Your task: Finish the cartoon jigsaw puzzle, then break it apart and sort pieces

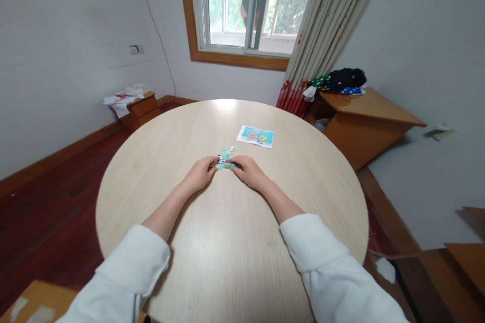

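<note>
Your sleeves [125,272] reach out over the round table [212,242]. Your left hand [200,174] and right hand [248,171] meet at mid-table, fingertips pinching a small cluster of puzzle pieces [226,157]. Just beyond lies a picture card [255,136]; farther off, the window [246,4].

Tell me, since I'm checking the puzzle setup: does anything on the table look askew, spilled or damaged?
Nothing stands out. The puzzle pieces sit in one small cluster between the left hand and right hand, and the reference picture lies flat on the round table, a little skewed.
</note>
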`<state>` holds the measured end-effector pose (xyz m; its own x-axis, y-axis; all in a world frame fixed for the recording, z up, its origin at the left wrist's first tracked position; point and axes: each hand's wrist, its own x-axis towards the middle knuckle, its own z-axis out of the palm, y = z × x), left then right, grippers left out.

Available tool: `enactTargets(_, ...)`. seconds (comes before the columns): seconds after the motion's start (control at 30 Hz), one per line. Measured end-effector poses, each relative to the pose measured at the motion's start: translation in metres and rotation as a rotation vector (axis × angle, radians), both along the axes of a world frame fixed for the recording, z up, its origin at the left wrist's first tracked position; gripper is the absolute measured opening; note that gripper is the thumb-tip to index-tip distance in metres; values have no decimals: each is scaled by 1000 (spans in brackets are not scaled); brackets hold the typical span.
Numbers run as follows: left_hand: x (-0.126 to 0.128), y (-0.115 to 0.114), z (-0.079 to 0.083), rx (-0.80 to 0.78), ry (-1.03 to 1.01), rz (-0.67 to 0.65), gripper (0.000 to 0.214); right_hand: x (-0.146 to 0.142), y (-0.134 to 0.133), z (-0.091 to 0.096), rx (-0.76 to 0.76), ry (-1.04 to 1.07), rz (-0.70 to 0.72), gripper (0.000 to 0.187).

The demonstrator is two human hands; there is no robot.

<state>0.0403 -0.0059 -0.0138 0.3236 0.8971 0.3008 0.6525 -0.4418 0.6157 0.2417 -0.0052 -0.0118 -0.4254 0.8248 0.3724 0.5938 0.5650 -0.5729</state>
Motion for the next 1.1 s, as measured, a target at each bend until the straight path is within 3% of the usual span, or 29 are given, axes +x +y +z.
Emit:
enactTargets(0.17, -1, 6, -3, 70, -42, 22, 24, 2, 2, -3, 2, 64, -81, 23)
enactTargets(0.33, -7, 9, -3, 2, -166, 90, 25, 6, -1, -1, 9, 134, -135, 24)
enactTargets(0.47, -13, 11, -6, -30, -254, 70, 26, 10, -2, 2, -22, 146, -157, 27)
enactTargets(0.83, -9, 3, 4, -35, -173, 8, 28, 9, -2, 5, -29, 221, -211, 24)
enactTargets(1.1, -12, 5, 0, -7, -147, -18, 31, 10, -1, 4, 19, 144, -221, 27)
